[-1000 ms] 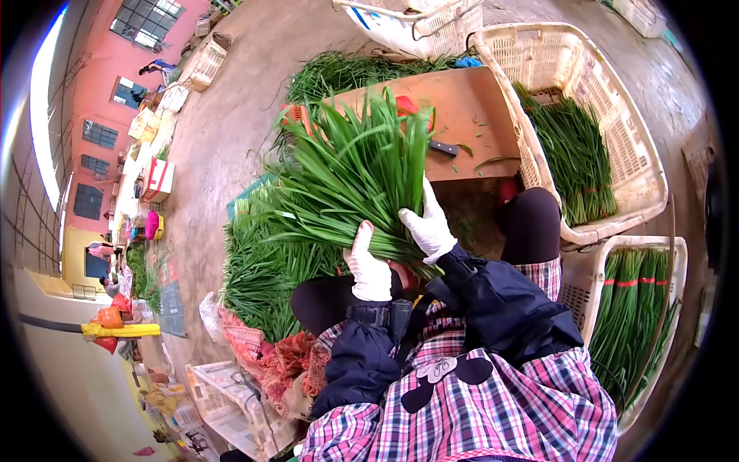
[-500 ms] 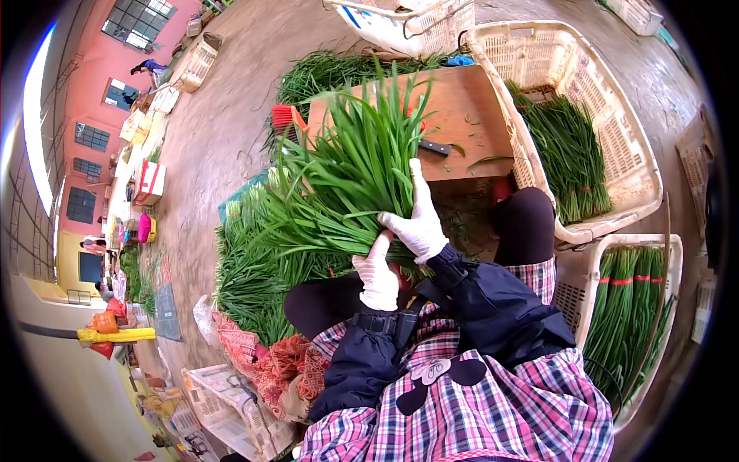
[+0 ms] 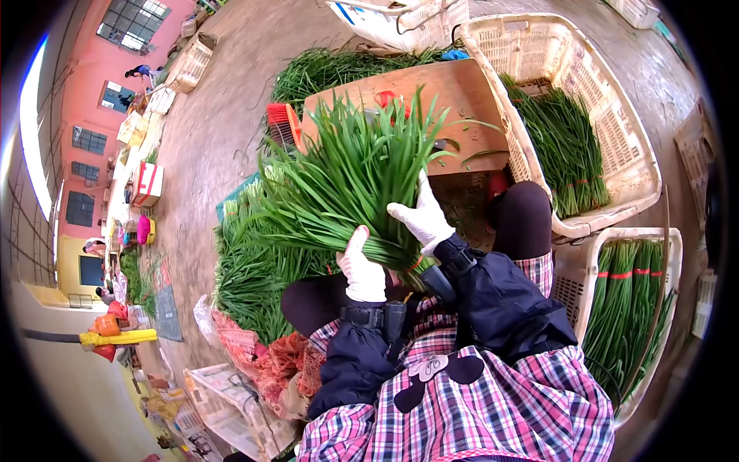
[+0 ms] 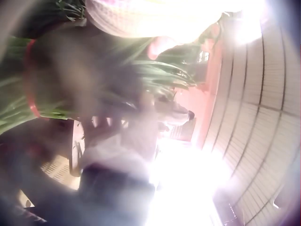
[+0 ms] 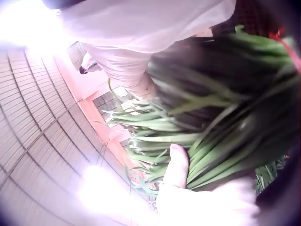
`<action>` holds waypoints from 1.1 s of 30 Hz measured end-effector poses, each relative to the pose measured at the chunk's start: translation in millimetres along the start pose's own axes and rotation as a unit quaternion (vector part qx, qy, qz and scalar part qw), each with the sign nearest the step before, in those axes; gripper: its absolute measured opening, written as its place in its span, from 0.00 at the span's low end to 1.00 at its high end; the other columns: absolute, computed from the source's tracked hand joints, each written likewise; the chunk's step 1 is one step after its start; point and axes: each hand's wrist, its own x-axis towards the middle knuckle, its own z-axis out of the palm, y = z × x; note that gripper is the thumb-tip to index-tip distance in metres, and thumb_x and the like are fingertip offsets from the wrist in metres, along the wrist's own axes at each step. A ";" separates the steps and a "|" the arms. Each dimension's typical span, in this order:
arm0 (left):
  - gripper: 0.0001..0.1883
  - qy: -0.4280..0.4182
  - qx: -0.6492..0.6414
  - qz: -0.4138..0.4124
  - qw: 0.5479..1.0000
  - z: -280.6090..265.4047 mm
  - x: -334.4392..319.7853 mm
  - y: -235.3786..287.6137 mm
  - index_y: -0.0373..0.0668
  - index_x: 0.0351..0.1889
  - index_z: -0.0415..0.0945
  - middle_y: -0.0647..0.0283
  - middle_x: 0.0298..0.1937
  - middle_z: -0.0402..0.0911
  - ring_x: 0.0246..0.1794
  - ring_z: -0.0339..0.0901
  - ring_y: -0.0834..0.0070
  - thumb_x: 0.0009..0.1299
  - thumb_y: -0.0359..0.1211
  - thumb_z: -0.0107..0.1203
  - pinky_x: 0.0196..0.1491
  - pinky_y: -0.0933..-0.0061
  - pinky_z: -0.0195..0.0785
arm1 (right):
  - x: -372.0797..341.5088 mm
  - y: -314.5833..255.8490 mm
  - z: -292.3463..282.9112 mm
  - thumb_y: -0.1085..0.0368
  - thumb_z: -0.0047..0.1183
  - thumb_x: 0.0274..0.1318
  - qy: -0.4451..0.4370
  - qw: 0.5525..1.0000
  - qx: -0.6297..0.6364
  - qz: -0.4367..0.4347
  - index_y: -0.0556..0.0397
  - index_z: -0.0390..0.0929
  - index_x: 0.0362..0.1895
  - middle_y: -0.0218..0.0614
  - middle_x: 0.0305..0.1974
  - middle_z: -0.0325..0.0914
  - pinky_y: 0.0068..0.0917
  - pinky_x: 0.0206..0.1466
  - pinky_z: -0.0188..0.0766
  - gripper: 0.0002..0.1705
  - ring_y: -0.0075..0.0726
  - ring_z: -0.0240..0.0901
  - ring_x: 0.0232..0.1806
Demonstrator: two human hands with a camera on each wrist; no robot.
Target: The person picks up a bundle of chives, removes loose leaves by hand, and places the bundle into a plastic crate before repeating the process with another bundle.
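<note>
while the bunch is gripped between the left hand and right hand, both part-closed, thumbs on top, fingers largely hidden, its long axis is angled forward-left; the red band is placed bodyward, nearer the right wrist.

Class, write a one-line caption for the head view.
A gloved left hand and right hand grip a banded bundle of green leaves near a crate of red-tied bunches.
</note>
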 end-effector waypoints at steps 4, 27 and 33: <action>0.15 0.011 0.017 0.071 0.997 -11.7 10.4 12.3 0.42 0.45 0.78 0.64 0.45 0.80 0.38 0.78 0.67 0.58 0.28 0.64 0.42 0.63 0.76 | -19.1 -25.1 -16.6 0.65 0.65 0.45 0.020 0.978 -0.200 -0.064 0.58 0.42 0.75 0.49 0.75 0.45 0.33 0.77 0.38 0.58 0.44 0.40 0.77; 0.11 -0.059 0.108 0.252 0.960 -21.4 -10.0 -8.7 0.34 0.46 0.80 0.65 0.47 0.81 0.44 0.78 0.75 0.66 0.23 0.57 0.51 0.75 0.69 | 27.7 -88.4 60.6 0.64 0.57 0.53 -0.225 0.841 -0.412 -0.268 0.43 0.78 0.48 0.32 0.35 0.80 0.35 0.41 0.75 0.16 0.43 0.78 0.38; 0.09 -0.028 -0.074 0.114 0.990 -10.2 -7.1 -14.5 0.37 0.40 0.81 0.67 0.40 0.83 0.38 0.77 0.78 0.62 0.21 0.59 0.47 0.76 0.70 | 42.1 -101.3 63.8 0.62 0.57 0.53 -0.260 0.797 -0.490 -0.240 0.39 0.72 0.60 0.41 0.27 0.79 0.40 0.35 0.74 0.27 0.49 0.78 0.31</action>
